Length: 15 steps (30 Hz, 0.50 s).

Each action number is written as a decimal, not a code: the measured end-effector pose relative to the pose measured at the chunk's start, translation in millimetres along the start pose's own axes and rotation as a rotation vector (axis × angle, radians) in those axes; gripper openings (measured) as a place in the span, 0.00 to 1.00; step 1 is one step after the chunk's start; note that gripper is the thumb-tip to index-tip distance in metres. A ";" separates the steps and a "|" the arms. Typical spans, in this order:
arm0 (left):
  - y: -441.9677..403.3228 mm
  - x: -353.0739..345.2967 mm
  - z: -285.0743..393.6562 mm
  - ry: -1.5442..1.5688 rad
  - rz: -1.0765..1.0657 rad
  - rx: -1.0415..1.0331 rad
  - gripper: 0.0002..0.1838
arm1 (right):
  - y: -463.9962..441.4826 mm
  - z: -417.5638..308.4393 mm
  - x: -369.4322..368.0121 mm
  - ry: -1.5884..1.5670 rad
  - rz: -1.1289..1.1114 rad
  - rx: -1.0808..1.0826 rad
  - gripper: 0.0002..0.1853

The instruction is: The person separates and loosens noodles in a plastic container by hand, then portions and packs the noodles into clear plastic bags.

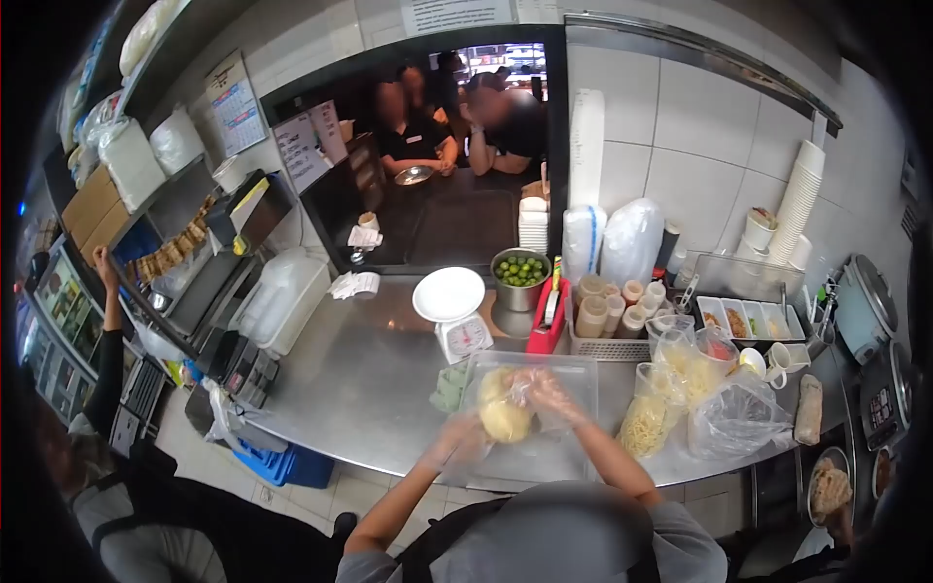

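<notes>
Yellow food mass is located over the clear plastic container at the front of the steel counter. Its long axis runs away from the wearer's body, the far end inclined slightly to the left; the near end is rounded and broader. I have the right hand, in a clear plastic covering, at the upper right side of the mass, fingers bent and reaching across its surface; blur prevents me from reading their spacing. I have the left hand, likewise covered, at the lower left side; finger opening and contact cannot be determined. Adjacent items: green bundle left of the container, white dial scale beyond it, noodle bag to the right.
</notes>
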<state>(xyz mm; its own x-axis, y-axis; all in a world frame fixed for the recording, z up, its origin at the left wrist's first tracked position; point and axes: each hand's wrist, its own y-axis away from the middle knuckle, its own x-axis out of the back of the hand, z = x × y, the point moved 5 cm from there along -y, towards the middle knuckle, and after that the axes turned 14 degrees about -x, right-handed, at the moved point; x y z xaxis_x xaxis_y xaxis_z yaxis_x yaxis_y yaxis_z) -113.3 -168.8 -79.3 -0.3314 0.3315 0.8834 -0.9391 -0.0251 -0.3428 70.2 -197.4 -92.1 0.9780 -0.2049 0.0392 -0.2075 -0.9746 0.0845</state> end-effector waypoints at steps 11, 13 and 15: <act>2.0 -8.0 0.3 0.117 0.340 0.208 0.37 | -74.7 165.9 32.4 0.687 0.354 -0.010 0.23; 11.2 -37.9 -21.8 0.407 0.388 0.273 0.37 | -67.9 148.6 26.2 0.864 0.486 0.113 0.24; 21.1 -61.9 -55.6 0.779 0.417 0.388 0.37 | -69.2 109.8 26.2 0.867 0.423 0.051 0.24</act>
<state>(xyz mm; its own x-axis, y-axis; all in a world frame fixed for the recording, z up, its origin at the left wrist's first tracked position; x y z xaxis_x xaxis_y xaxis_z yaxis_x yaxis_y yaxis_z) -107.5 -137.4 -159.0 -0.6224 0.7549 0.2069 -0.7710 -0.5457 -0.3283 112.5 -145.3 -206.2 0.4633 -0.4211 0.7798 -0.5179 -0.8427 -0.1473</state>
